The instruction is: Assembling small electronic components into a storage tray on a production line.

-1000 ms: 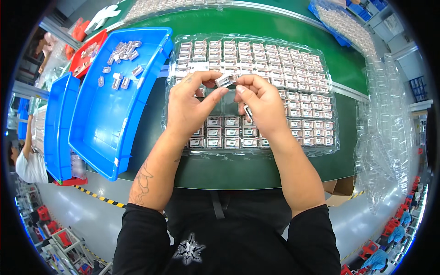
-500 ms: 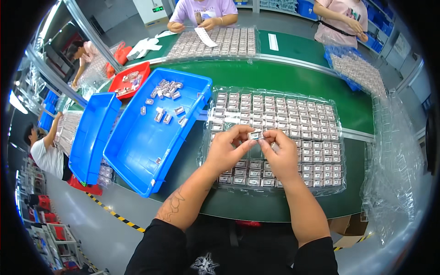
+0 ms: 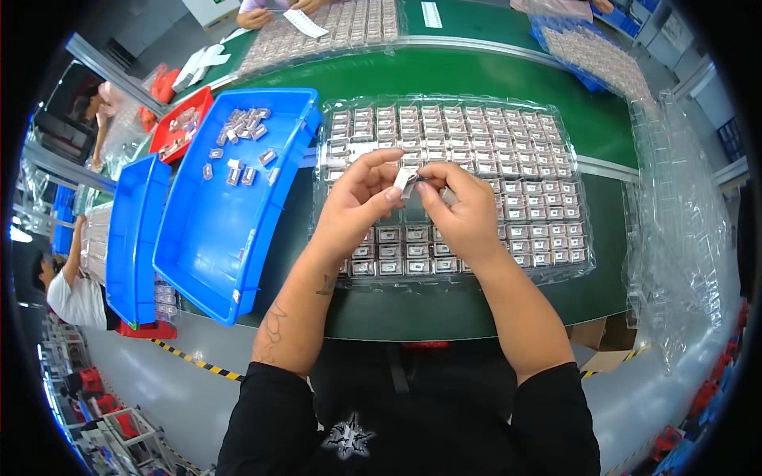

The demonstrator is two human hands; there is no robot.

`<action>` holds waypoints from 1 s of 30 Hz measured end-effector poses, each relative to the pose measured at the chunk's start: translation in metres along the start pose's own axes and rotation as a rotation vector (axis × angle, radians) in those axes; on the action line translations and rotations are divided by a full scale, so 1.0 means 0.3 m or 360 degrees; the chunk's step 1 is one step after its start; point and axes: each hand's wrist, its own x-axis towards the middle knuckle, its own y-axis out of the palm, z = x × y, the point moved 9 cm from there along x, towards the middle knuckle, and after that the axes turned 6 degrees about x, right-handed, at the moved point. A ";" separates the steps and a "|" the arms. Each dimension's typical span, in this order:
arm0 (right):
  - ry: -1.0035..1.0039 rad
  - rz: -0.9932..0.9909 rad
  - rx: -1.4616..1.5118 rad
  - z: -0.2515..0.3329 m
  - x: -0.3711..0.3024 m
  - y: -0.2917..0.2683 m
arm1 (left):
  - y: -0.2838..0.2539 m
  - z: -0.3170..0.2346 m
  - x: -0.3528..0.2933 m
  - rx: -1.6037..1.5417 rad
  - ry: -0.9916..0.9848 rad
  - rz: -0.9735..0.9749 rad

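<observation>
My left hand [image 3: 359, 200] pinches a small white-and-clear rectangular part [image 3: 405, 182] between thumb and fingers, holding it tilted above a clear plastic tray [image 3: 452, 279]. From the other side, the thumb and forefinger of my right hand [image 3: 464, 208] close on the part's right end. Something small and greyish shows against the right palm; I cannot make out what it is. Below both hands, the tray carries rows of similar small parts [image 3: 389, 251], set in its pockets. My hands hide some pockets in the middle.
Left of the tray, a large blue bin [image 3: 202, 230] holds several loose parts [image 3: 248, 123]. Beside it stand a narrower blue bin [image 3: 131, 238] and a red bin [image 3: 184, 119]. Clear plastic sheets [image 3: 675, 230] hang at the right. Across the green table, co-workers' hands are near other filled trays [image 3: 333, 36].
The part has turned from lying nearly flat to tilted up between my fingers. My view has shifted, so the table and bins sit higher and further left.
</observation>
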 end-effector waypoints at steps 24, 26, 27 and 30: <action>-0.0165 -0.0009 -0.0054 0.040 -0.009 -0.001 | 0.006 0.003 -0.006 0.0041 -0.0064 -0.0080; -0.0150 0.0000 -0.0054 0.033 -0.010 0.000 | -0.006 0.020 -0.002 0.0041 -0.0121 -0.0128; -0.0136 0.0004 -0.0051 0.030 -0.012 0.002 | -0.011 0.017 -0.001 0.0007 -0.0092 -0.0157; -0.0082 -0.0035 0.0072 0.018 -0.011 -0.009 | -0.015 0.014 -0.004 0.0002 -0.0062 -0.0172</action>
